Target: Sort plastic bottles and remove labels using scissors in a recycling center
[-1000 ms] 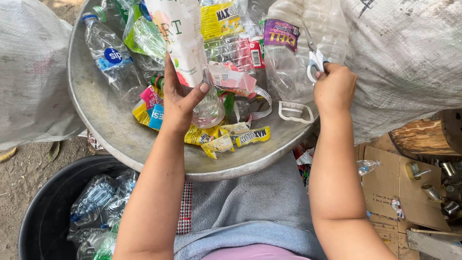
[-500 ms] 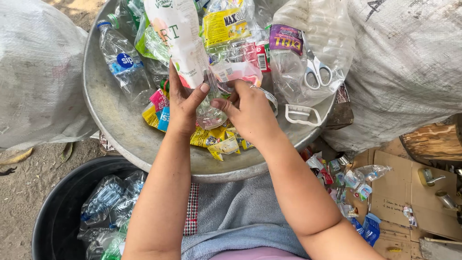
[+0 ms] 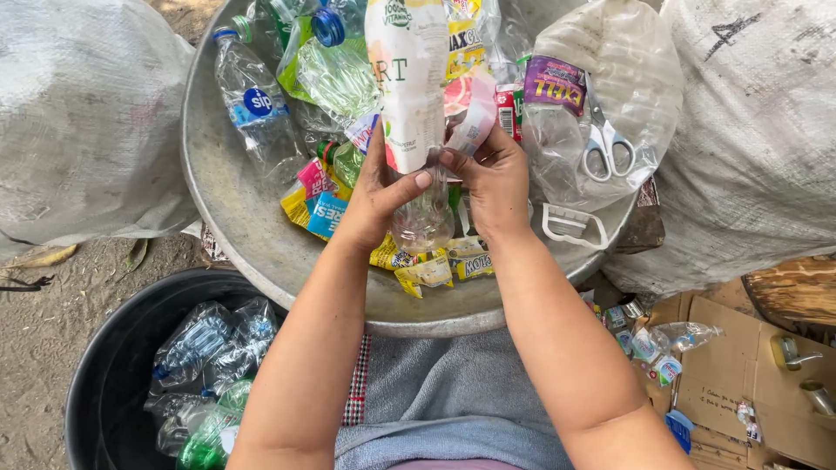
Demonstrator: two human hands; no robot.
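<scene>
- The left hand [image 3: 376, 196] is wrapped around a clear plastic bottle [image 3: 416, 130] with a white label, thumb across the front; the bottle stands upright over a big metal basin [image 3: 228, 209], its clear bottom end toward the person.
- The right hand [image 3: 495, 181] pinches a loose strip of label [image 3: 475, 122] at the bottle's right side, fingers curled tight on it; the strip bends up and away from the bottle.
- The two hands sit just beside each other, meeting at the bottle, above the middle of the basin.
- Under the hands lie torn labels [image 3: 427, 270], yellow, pink and blue, spread on the basin floor; some touch the bottle's base.
- At the basin's upper left lies a water bottle [image 3: 257, 109] with a blue label; beside it sit crushed green bottles [image 3: 335, 78].
- To the right a large clear crumpled bottle [image 3: 601, 96] rests on the rim; scissors [image 3: 605, 144] with white handles lie on it; a white plastic handle [image 3: 573, 224] lies just below, near the right wrist.
- A black tub [image 3: 104, 383] stands on the ground at lower left, holding crushed bottles [image 3: 205, 348], clear and green.
- White sacks [image 3: 83, 122] flank the basin on both sides; cardboard [image 3: 740, 365] with scraps lies at lower right.
- A grey cloth [image 3: 453, 392] covers the person's lap, under the basin's near rim.
</scene>
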